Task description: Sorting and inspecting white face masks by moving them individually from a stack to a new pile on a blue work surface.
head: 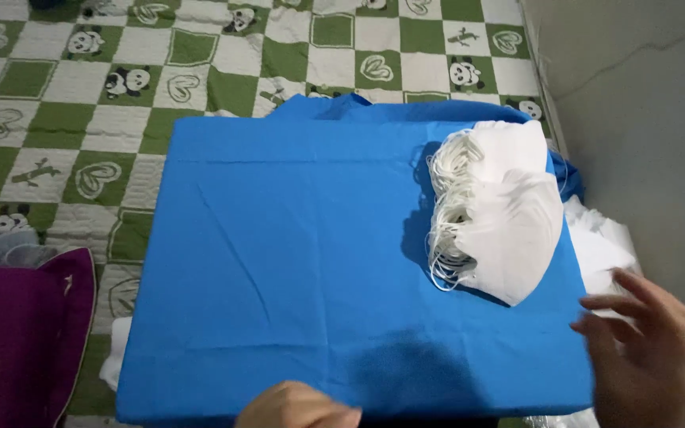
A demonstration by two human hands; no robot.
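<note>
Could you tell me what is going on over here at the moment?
A person sits over a board covered in blue cloth, laid on a green-and-white panda quilt. A stack of white face masks with elastic loops lies on the cloth's far right part. The right hand, fingers spread and blurred, is at the cloth's right edge beside more white material. The left hand rests at the near edge, holding nothing visible. A purple cushion lies to the left.

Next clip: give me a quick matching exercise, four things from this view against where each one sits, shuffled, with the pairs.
Things:
1. stack of white masks
2. purple cushion
3. right hand
4. left hand

Places:
A. bottom left corner
B. bottom edge of the blue cloth
C. right part of the blue cloth
D. past the cloth's right edge

Pairs: 1-C, 2-A, 3-D, 4-B
</note>
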